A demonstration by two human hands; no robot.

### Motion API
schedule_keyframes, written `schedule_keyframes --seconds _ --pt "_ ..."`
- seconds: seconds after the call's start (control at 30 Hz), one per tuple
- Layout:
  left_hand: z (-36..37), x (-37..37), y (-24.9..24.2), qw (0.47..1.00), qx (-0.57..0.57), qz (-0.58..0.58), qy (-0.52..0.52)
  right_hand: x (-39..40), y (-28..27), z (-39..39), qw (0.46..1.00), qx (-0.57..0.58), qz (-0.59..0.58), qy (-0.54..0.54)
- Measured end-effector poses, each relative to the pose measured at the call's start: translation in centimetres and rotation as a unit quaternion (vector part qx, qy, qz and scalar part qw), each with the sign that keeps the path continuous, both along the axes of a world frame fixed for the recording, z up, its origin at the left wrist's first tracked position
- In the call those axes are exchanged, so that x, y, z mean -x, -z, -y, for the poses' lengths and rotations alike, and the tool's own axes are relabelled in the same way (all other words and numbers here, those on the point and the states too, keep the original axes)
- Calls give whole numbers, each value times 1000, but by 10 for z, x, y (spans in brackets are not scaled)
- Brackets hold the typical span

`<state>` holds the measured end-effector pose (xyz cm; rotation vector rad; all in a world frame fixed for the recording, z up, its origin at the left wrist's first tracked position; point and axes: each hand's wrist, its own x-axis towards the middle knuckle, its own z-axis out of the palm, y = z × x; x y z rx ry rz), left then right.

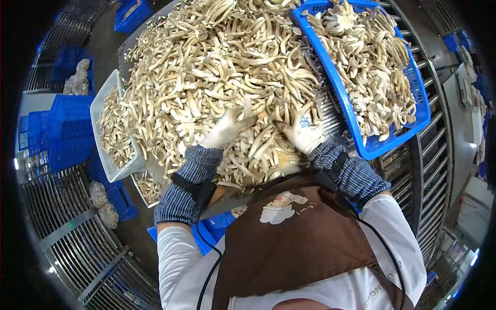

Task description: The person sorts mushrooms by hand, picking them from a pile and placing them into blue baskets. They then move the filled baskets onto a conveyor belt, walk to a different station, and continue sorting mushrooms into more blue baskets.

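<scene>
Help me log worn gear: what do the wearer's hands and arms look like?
The left hand and right hand wear white gloves, the right with blue print. Speckled blue-and-white knit oversleeves meet white sleeves. Black straps cross both forearms; black cables trail from them.

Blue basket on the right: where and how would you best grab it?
I'd take the blue basket by its near-end rim, coming from the near side: that raised edge looks bare, with the mushrooms heaped back from it.

A grey table (156, 170) carries a broad heap of loose mushrooms (217, 77).
</scene>
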<state>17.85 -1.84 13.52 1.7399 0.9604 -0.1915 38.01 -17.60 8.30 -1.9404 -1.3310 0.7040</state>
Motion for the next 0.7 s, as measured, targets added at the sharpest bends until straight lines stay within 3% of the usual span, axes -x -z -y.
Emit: schedule_keyframes --seconds 0.07,0.1,0.13,0.2,0.23,0.27,0.3,0.33,0.4,0.47,0.5,0.53,0.57,0.6,0.67,0.7 --pt "2 -9 59 984 -59 126 -114 6 -9 -2 997 27 -70 18" --pt "4 -30 6 992 -26 81 -98 4 -17 -2 991 92 -88 32" --pt "5 -38 10 983 -45 48 -172 2 -25 -2 981 157 -103 44" --pt "-8 -47 23 959 56 92 -263 -6 74 15 952 77 -215 203" --pt "-22 -51 56 917 132 114 -360 -21 86 21 945 56 -186 263" --pt "-40 -46 101 865 234 220 -386 -36 96 27 933 34 -157 323" --pt "-48 -52 92 856 277 184 -396 -50 104 32 916 12 -127 381" --pt "-55 -56 82 844 319 147 -405 -60 113 34 889 32 -182 420" --pt "-32 -78 38 839 288 175 -427 -77 107 31 822 78 -296 481" --pt "-10 -92 12 770 344 111 -526 -80 97 18 821 42 -301 484" --pt "0 -70 61 956 96 114 -254 -84 100 15 829 47 -325 452" --pt "-2 -77 70 901 160 139 -379 -87 103 12 836 50 -349 421" --pt "-4 -85 79 821 204 175 -503 -89 85 7 805 55 -436 398" --pt "-19 -82 84 830 211 134 -499 -91 67 4 767 59 -519 373" --pt "-49 -77 95 843 227 54 -485 -96 83 -10 834 -73 -403 369" --pt "-48 -93 75 879 149 14 -452 -99 79 -19 865 -109 -329 363"
